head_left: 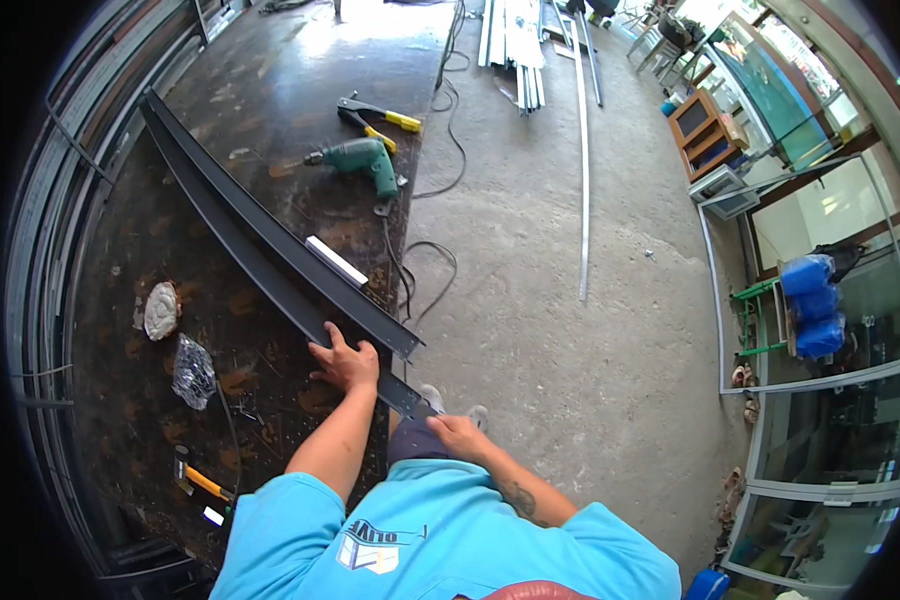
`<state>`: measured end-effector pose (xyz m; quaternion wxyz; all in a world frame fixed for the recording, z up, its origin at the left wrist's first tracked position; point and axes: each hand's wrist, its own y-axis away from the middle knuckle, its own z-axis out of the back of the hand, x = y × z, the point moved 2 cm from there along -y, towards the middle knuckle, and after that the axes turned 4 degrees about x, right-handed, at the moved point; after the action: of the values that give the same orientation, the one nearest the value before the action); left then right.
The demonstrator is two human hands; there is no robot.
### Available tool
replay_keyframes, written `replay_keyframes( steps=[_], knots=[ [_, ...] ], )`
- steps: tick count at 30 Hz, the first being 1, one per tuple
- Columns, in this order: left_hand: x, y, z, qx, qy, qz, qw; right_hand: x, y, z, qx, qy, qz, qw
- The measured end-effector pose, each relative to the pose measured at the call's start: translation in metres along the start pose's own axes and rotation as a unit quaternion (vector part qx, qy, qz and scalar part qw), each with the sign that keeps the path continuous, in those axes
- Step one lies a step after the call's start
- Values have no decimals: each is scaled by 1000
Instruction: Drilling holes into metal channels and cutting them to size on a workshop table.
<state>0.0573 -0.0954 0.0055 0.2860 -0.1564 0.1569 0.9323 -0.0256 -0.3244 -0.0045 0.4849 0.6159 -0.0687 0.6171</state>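
Observation:
Two long dark metal profiles [260, 235] lie side by side across a dark wooden workbench [270, 100], running from the far left to the near edge. My left hand [347, 363] rests flat on the nearer profile close to its end, fingers spread. My right hand [458, 433] grips the end of that profile where it juts past the bench's edge. A short white strip [336, 261] lies on the farther profile.
A green corded drill [358, 160] and a yellow-handled tool [380, 117] lie on the bench's far side, cables trailing over the edge. A crumpled rag [160, 310], a plastic bag [193, 370] and a yellow-handled knife [206, 484] lie to the left. Aluminium bars [583, 150] and glazed frames [820, 330] occupy the concrete floor.

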Motion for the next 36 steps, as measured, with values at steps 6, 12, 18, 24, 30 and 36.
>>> replay_keyframes(
  steps=[6, 12, 18, 24, 30, 36],
  knots=[
    [4, -6, -4, 0, -17, 6, 1000, -13, -1, 22, 61, 26, -100, 993],
    [11, -8, -13, -26, -7, -9, 1000, -26, 6, 19, 45, 22, -44, 998],
    [18, 8, -4, -40, -31, -1, 999, -14, -6, 5, 85, 74, -92, 989],
    [23, -7, -15, -110, -5, -46, 993, -10, 9, 38, 109, 67, -72, 989],
    [3, -12, -11, -33, -18, -18, 999, -6, 9, -5, 0, 28, -17, 999],
    [10, -14, -14, -21, -10, -21, 1000, -17, -3, -30, -27, 23, 27, 999]
  ],
)
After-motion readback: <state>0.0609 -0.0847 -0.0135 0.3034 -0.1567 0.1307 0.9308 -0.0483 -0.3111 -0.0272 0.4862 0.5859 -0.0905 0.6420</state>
